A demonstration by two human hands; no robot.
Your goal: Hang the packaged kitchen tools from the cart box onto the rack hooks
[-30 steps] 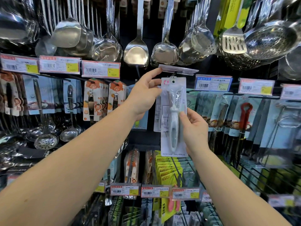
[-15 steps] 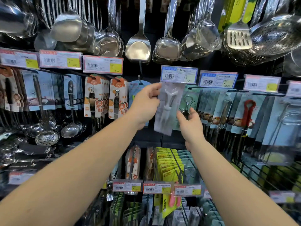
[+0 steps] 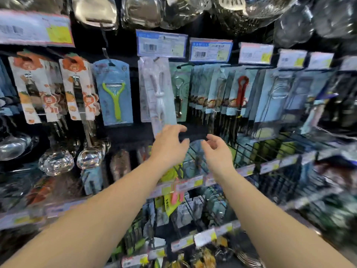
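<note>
Nearest to me, my two bare forearms reach up and forward from the bottom corners toward the rack. My left hand (image 3: pixel 170 147) sits just under the hanging package, fingers loosely curled and spread, its fingertips at or right beside the pack's lower edge; the blur keeps me from telling whether they actually touch it, and they grip nothing that I can see. My right hand (image 3: pixel 218 151) hovers beside it, a little lower and to the right, fingers relaxed and apart, holding nothing. Just past the fingertips hangs the packaged tool (image 3: pixel 159 93): a long, narrow clear blister on a pale card, with a white, slim-handled utensil inside whose top forks into two prongs around a small blade, like a peeler. It hangs roughly upright, its bottom swung slightly to the right, with its top tucked under a blue-framed price tag (image 3: pixel 161 43), where I take its hook to be, though the hook itself is hidden. To its left hangs a light blue card carrying a green Y-shaped peeler (image 3: pixel 114 97), and farther left are orange-printed packs (image 3: pixel 79 89). To the right runs a tight row of pale blue carded tools, one with a red opener (image 3: pixel 242 89). Farthest and highest, blurred steel ladles (image 3: pixel 96 12) hang across the top.
</note>
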